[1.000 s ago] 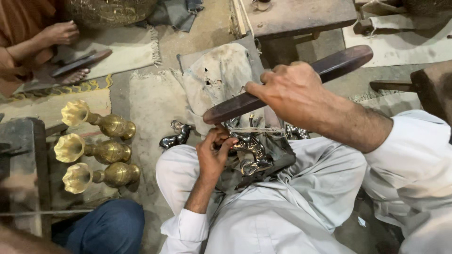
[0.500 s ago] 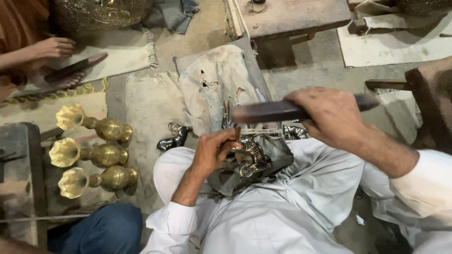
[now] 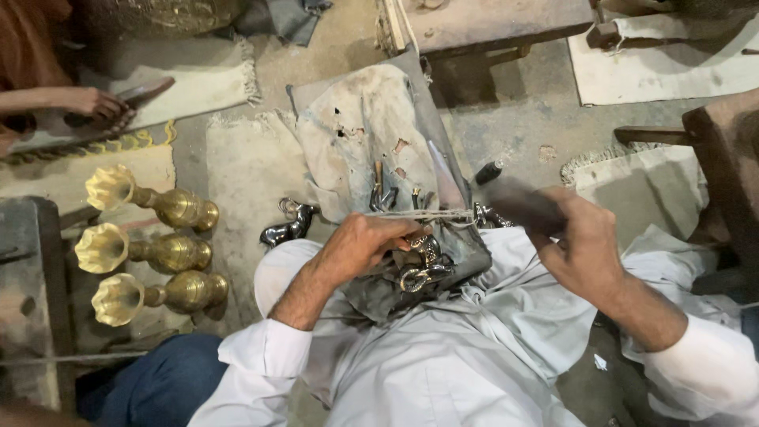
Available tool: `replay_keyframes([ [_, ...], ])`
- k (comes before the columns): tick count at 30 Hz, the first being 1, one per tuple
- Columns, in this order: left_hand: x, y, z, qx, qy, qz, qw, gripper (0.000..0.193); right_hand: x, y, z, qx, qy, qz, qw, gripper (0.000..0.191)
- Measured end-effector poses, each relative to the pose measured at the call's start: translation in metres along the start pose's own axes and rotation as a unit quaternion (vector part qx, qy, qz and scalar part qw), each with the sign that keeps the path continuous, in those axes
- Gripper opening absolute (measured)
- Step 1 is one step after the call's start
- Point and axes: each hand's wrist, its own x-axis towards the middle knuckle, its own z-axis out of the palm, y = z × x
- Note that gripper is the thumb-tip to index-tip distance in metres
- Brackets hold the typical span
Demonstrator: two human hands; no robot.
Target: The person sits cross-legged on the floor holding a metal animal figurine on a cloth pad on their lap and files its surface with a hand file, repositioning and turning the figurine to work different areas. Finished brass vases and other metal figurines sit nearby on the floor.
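Note:
I sit on the floor in white clothes with a dark cloth [image 3: 395,289] over my lap. My left hand [image 3: 368,245] presses down on a small shiny ornate metal piece [image 3: 423,265] lying on that cloth and grips it. My right hand [image 3: 581,249] is closed around a dark wooden mallet-like stick [image 3: 518,207], which is blurred and low, just right of the metal piece. A thin rod or string [image 3: 431,214] runs across just above my left hand.
Three brass trumpet-shaped vases [image 3: 150,249] lie on their sides at the left. A stained cloth [image 3: 364,138] with small tools lies ahead. A silvery metal figure [image 3: 288,229] sits beside my knee. Another person's hand [image 3: 95,103] rests at the upper left. Wooden benches stand behind.
My right hand has swung the dark stick down and to the right, from raised over the work to low beside it. My left hand has stayed on the metal piece.

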Motion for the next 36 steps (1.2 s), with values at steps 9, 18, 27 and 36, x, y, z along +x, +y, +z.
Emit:
replay_keyframes([
  [9,0.003,-0.002,-0.004,-0.013,0.039,0.054,0.998,0.039,-0.016,0.012,0.016,0.041,-0.195,0.156,0.967,0.055],
  [18,0.015,0.001,-0.012,0.057,-0.055,0.092,0.993,0.057,-0.046,0.000,0.049,0.113,0.084,0.121,0.983,0.048],
  [27,0.016,0.003,-0.007,0.123,-0.085,0.071,0.986,0.049,-0.041,-0.002,0.032,-0.018,0.043,0.068,0.997,0.050],
  [36,0.007,-0.006,-0.004,0.085,-0.032,0.090,0.992,0.047,-0.046,0.004,0.029,0.016,-0.009,0.113,0.993,0.054],
])
